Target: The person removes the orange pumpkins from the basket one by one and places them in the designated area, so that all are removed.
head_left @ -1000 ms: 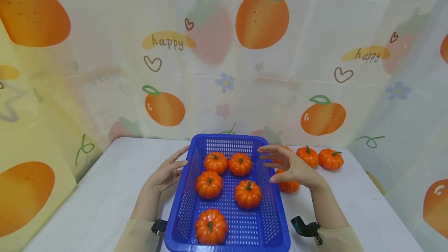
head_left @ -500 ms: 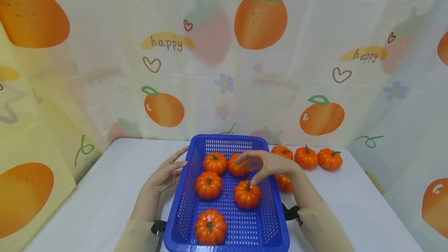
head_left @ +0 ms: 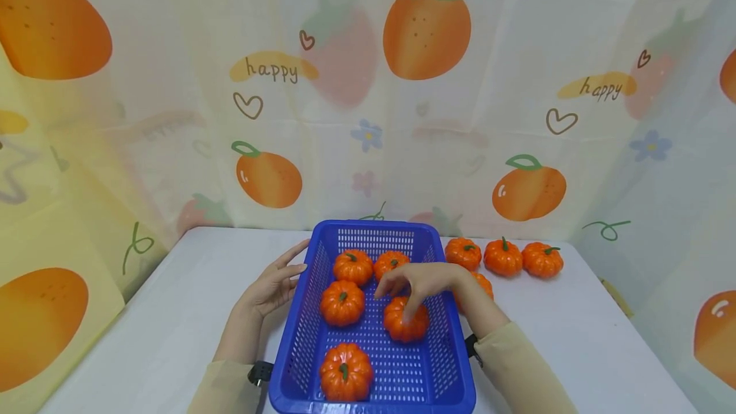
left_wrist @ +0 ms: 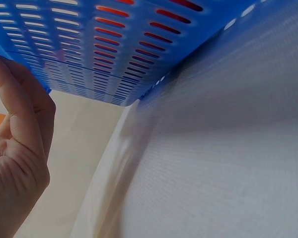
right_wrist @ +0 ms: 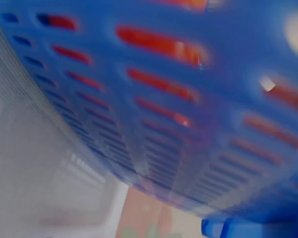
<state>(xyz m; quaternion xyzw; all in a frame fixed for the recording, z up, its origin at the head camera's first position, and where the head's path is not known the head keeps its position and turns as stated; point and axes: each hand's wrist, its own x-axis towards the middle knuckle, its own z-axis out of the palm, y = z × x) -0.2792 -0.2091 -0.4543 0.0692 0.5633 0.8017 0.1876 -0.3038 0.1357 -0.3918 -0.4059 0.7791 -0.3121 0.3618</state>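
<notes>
A blue plastic basket (head_left: 368, 406) with slotted walls holds several small orange pumpkins with green stems. My left hand (head_left: 277, 287) is at its left wall, fingers extended toward the rim; in the left wrist view that hand (left_wrist: 20, 134) is beside the slotted side. Inside the basket, my right hand (head_left: 422, 281) reaches down over the right-hand pumpkin (head_left: 397, 328), with the thumb in front of it and the fingers spread at its upper left. Another pumpkin (head_left: 391, 262) lies just behind that hand. The right wrist view shows only the basket wall (right_wrist: 213, 99), with orange behind its slots.
On the white table (head_left: 155, 324), right of the basket, are more pumpkins: one at the back (head_left: 462, 253), others farther right (head_left: 503, 258), and one partly hidden by the right forearm (head_left: 482, 283). A fruit-printed curtain (head_left: 345, 145) hangs behind the table.
My right hand has moved left from outside the basket's right rim, then down over the right-hand pumpkin. The left hand and the basket have stayed in place.
</notes>
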